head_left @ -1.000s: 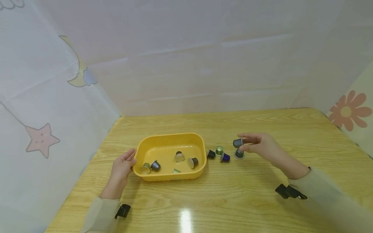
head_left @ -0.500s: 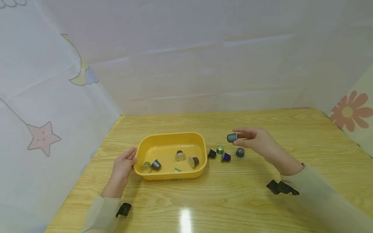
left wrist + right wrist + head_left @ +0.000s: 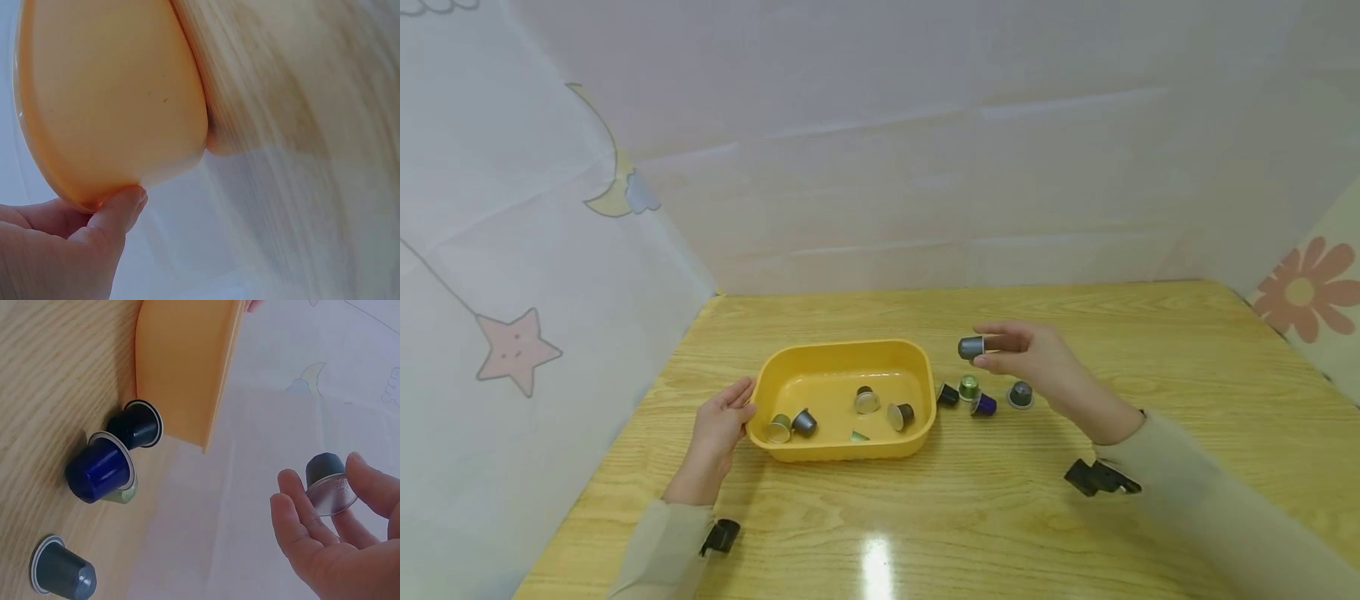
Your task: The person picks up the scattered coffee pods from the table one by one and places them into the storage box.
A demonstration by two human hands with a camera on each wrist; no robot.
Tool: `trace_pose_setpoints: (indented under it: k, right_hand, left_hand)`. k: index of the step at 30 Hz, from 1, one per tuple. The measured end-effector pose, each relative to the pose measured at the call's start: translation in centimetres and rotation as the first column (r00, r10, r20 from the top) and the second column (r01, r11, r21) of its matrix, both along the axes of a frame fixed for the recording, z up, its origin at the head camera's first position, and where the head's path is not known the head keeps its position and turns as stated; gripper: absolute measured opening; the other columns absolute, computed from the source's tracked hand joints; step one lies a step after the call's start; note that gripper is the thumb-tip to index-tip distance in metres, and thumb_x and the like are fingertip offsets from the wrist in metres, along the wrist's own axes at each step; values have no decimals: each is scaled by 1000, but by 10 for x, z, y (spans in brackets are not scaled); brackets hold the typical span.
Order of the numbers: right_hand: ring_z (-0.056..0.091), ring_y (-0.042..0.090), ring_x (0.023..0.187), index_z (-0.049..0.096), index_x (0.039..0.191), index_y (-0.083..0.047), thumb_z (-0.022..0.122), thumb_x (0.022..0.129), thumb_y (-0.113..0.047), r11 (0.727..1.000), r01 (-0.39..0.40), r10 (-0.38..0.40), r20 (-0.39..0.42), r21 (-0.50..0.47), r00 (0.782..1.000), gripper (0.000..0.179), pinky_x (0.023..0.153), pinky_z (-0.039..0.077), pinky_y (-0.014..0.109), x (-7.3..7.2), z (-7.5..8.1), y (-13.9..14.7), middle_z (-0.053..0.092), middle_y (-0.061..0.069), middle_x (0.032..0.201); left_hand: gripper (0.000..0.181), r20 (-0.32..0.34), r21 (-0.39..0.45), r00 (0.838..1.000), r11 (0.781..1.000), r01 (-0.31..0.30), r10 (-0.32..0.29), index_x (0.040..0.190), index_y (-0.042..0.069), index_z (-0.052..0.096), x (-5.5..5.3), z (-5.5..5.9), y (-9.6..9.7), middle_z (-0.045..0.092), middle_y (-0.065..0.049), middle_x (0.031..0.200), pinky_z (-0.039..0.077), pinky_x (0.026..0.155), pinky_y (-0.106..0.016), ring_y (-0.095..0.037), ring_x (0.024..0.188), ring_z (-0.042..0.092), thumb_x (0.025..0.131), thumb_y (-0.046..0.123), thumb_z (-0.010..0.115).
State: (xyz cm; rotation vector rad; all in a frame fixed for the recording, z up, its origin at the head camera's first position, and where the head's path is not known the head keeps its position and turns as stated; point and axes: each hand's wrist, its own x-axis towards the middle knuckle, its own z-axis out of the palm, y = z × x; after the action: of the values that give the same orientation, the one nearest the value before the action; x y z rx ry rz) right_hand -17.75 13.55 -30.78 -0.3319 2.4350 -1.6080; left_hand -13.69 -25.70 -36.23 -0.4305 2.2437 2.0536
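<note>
My right hand (image 3: 1026, 352) pinches a grey-blue coffee capsule (image 3: 971, 347) by its foil rim, raised above the table just right of a yellow plastic tub (image 3: 842, 452). In the right wrist view, thumb and fingers hold that capsule (image 3: 326, 465) with its silvery lid toward the palm. My left hand (image 3: 718, 427) holds the tub's left end; the left wrist view has the thumb against the tub's outer wall (image 3: 125, 112) near the rim. Inside the tub lie several capsules, including a grey one (image 3: 805, 422) and a green one (image 3: 779, 428).
Beside the tub's right end cluster a black capsule (image 3: 949, 395), a green capsule (image 3: 969, 386) and a purple capsule (image 3: 984, 405). A dark grey-green capsule (image 3: 1020, 393) stands slightly apart to their right. Behind the wooden table (image 3: 970, 517) hangs a pale printed cloth (image 3: 880, 183).
My right hand has lifted the grey-blue capsule from above the dark grey-green one and carried it left toward the tub. The left hand stays at the tub's end.
</note>
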Motion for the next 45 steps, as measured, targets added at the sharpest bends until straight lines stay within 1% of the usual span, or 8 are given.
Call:
trace_pose_setpoints:
  k: [3,8,13,18,25,30,36,45]
  right_hand:
    - [59,36,114,46,142,2,67,94,-13,1000,-10,10,9,-18,1000,56,96,50,44,-3,-4,-7,54,27,133]
    - [57,36,117,49,141,0,67,93,-14,999,-28,28,10,-23,1000,53,98,48,46,-7,-9,-21,55,26,133]
    - [56,37,119,50,139,2,67,93,-10,996,-48,49,17,-72,999,51,96,50,43,-9,-9,-33,54,27,133]
    - [57,37,117,50,137,5,67,92,-5,993,-62,64,14,-97,998,49,94,52,40,-9,-15,-49,57,27,129]
    - [54,36,122,52,136,4,68,91,-5,992,-72,75,26,-103,997,48,94,52,39,-7,-24,-66,56,24,131]
    - [56,35,118,55,133,4,69,91,-4,990,-83,88,35,-115,996,45,92,53,38,-7,-26,-73,58,23,129]
    - [62,32,110,55,131,7,69,90,-2,986,-109,120,80,-128,990,44,88,55,35,-8,-31,-83,62,24,123]
    - [64,32,105,55,128,10,68,89,3,978,-148,162,86,-149,983,42,87,56,37,-8,-35,-98,63,25,119]
  left_hand:
    - [54,0,1,1000,1000,-1,1,151,-6,21,0,-1,-1,24,-21,155,33,109,-41,-33,141,27,100,-7,39]
    - [54,3,-2,1000,1000,-4,4,151,-6,21,-1,-1,-2,24,-20,155,34,108,-40,-32,141,28,100,-8,38]
    - [54,6,4,1000,1000,-4,4,151,-6,21,-1,-1,-2,24,-20,156,34,108,-40,-32,141,28,100,-8,39]
    - [54,6,1,1000,1000,-5,5,151,-5,22,-1,-1,-1,25,-19,155,34,108,-40,-33,141,28,100,-8,39]
    - [54,4,-16,1000,1000,-2,2,151,-5,22,0,-1,-1,25,-20,155,35,107,-39,-33,141,28,100,-8,38]
    - [54,1,-21,1000,1000,2,-2,151,-6,22,0,0,-1,25,-20,155,35,107,-39,-33,141,29,100,-7,38]
    - [54,12,-22,1000,1000,3,-3,152,-5,21,-1,0,0,25,-19,156,35,108,-39,-33,141,29,101,-7,38]
    - [54,23,-33,1000,999,1,-1,152,-4,21,-1,-1,-1,25,-18,156,35,108,-41,-32,141,29,101,-6,39]
